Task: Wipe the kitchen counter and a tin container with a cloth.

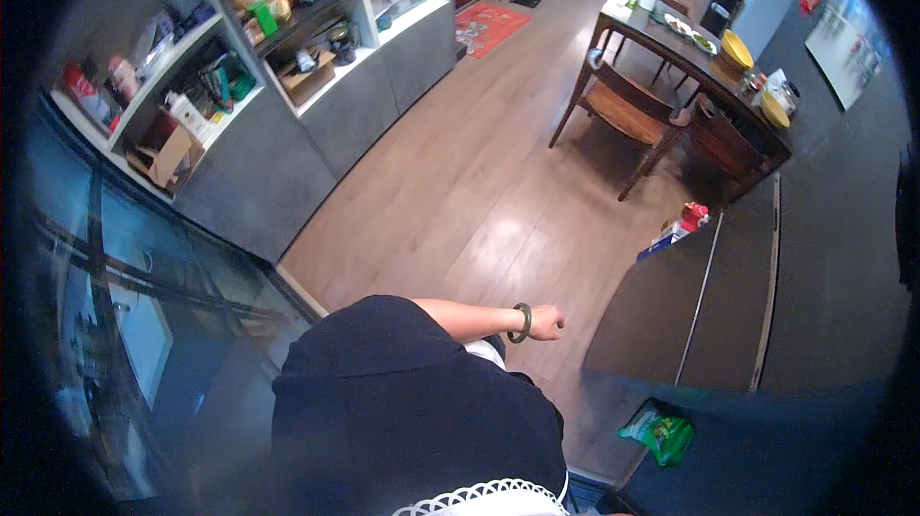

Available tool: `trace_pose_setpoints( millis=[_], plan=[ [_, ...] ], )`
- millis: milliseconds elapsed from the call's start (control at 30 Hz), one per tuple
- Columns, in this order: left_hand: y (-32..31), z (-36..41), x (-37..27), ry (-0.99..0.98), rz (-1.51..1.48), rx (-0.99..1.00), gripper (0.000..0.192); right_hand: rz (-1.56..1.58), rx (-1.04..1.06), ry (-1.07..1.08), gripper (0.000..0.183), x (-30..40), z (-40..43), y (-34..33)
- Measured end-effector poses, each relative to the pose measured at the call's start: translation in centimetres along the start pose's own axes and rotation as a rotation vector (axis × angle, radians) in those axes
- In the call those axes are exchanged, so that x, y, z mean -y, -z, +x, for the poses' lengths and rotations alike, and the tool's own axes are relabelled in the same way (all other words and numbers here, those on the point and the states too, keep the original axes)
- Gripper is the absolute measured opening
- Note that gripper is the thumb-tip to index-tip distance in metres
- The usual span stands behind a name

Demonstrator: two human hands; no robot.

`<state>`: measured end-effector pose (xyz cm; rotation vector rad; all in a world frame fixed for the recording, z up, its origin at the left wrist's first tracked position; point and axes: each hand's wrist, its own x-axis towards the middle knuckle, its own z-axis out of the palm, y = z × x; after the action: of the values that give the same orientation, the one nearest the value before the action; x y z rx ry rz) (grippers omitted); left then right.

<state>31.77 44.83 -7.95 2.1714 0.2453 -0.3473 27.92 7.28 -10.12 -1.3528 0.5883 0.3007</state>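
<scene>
My left hand (548, 323) is held out in front of my dark top, its fingers curled in, with nothing seen in it. A dark green bangle (520, 323) circles that wrist. Below the hand lies the wood-plank floor. White scalloped trim (489, 491) shows at the bottom edge. My right hand is out of view. Before me, to the right of the left hand, stands a dark brown cabinet (661, 315); a green plastic packet (661, 433) lies near its lower end.
Grey cabinets (266, 164) with stocked shelves line the left, beside a glass-paned door (201, 250). Ahead right stand wooden chairs (622, 110) and a dining table (665, 38) with plates and yellow bowls (736, 49). A red mat (496, 26) lies farther off. A red-capped container (693, 218) stands behind the brown cabinet.
</scene>
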Motion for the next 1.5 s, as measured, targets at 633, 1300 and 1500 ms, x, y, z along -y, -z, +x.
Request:
trace_pose_setpoints(
  millis=[633,1300,1500],
  plan=[
    [-7.9,4.9,-7.4,-0.402,0.015,0.265,0.038,-0.024,-0.097,-0.101,0.038,-1.6,-1.2,7.7],
    [18.8,-20.6,25.9,0.440,-0.730,-0.638,0.034,-0.635,0.666,-0.287,0.034,-4.6,7.0,-43.2],
    [27.2,-31.3,36.3,0.600,-0.677,-0.965,0.031,-0.723,0.711,-0.016,0.038,-12.4,1.5,-67.4]
  ],
)
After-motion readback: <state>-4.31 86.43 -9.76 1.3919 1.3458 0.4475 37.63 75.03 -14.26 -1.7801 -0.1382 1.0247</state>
